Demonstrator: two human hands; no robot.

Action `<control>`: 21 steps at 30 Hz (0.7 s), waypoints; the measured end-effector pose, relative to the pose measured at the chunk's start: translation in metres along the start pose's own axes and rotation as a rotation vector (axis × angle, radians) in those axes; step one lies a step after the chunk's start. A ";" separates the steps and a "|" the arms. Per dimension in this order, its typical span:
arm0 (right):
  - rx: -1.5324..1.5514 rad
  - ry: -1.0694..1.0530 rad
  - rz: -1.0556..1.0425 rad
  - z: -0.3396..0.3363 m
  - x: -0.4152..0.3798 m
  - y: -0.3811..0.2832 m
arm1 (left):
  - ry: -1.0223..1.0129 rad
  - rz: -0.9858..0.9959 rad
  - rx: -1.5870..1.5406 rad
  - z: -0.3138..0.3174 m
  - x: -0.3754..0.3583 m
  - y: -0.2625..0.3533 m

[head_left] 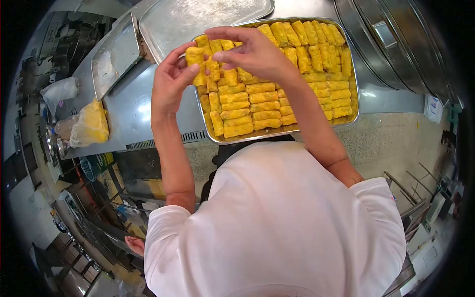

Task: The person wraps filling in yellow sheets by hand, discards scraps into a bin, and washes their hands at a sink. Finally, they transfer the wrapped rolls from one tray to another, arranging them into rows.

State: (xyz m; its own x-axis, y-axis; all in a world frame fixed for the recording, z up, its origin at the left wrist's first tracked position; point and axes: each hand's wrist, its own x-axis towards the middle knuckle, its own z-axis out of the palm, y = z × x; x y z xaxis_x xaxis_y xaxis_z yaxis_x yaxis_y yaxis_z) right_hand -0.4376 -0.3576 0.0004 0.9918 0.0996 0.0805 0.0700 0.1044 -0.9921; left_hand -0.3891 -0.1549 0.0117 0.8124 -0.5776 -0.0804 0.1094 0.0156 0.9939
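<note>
A large metal tray (267,132) holds many yellow rolls (263,97) packed in rows, some lying crosswise to others. Over its upper left corner, my left hand (173,79) has its thumb and fingers around a yellow roll (195,57), held upright. My right hand (255,54) hovers above the rolls just to the right, thumb and forefinger spread apart with nothing visible between them. Its palm and forearm hide some of the rolls beneath.
A floury tray (198,20) lies behind, beside a smaller tilted tray (116,59). Plastic bags, one with yellow contents (91,123), sit on the left. Large round metal pans (391,44) stand at right. Another person's hand (134,244) shows at lower left.
</note>
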 end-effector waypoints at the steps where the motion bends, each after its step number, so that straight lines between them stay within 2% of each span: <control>1: 0.003 -0.004 -0.008 -0.006 -0.003 0.003 | 0.066 0.002 0.025 0.001 -0.007 0.004; 3: -0.237 0.112 -0.086 -0.017 -0.005 0.021 | 0.154 0.038 0.083 0.011 -0.018 0.012; 4: -0.227 0.114 -0.089 -0.016 -0.004 0.031 | 0.215 0.068 0.151 0.014 -0.023 0.015; 6: -0.600 0.058 -0.099 -0.012 -0.004 0.049 | 0.256 0.104 0.228 0.022 -0.025 0.016; 7: -0.601 0.076 -0.101 -0.005 -0.006 0.061 | 0.275 0.104 0.288 0.026 -0.025 0.010; 9: -0.943 0.001 -0.350 0.009 -0.004 0.084 | 0.280 0.121 0.350 0.034 -0.023 -0.001; 10: -0.947 0.018 -0.354 0.009 -0.007 0.094 | 0.304 0.112 0.445 0.036 -0.022 -0.007; 12: -1.175 -0.052 -0.298 0.012 -0.013 0.100 | 0.346 0.100 0.543 0.042 -0.022 -0.008; 13: -1.178 -0.044 -0.294 0.010 -0.017 0.104 | 0.338 0.103 0.543 0.044 -0.021 -0.010; 15: -1.048 0.107 -0.374 0.004 -0.025 0.104 | 0.386 0.172 0.499 0.045 -0.023 -0.019; 17: -1.039 0.095 -0.325 -0.002 -0.029 0.101 | 0.386 0.209 0.668 0.044 -0.020 -0.036; 19: -1.029 0.086 -0.277 -0.001 -0.032 0.100 | 0.374 0.179 0.675 0.039 -0.021 -0.057; 21: -0.924 0.118 -0.297 -0.004 -0.034 0.096 | 0.344 0.012 0.828 0.034 -0.020 -0.075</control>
State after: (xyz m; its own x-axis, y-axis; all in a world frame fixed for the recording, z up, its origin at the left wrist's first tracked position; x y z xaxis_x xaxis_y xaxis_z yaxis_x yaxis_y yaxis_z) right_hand -0.4646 -0.3549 -0.0984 0.9210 0.0901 0.3790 0.3255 -0.7125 -0.6216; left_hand -0.4326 -0.1725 -0.0587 0.9521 -0.3027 0.0438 -0.2401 -0.6506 0.7204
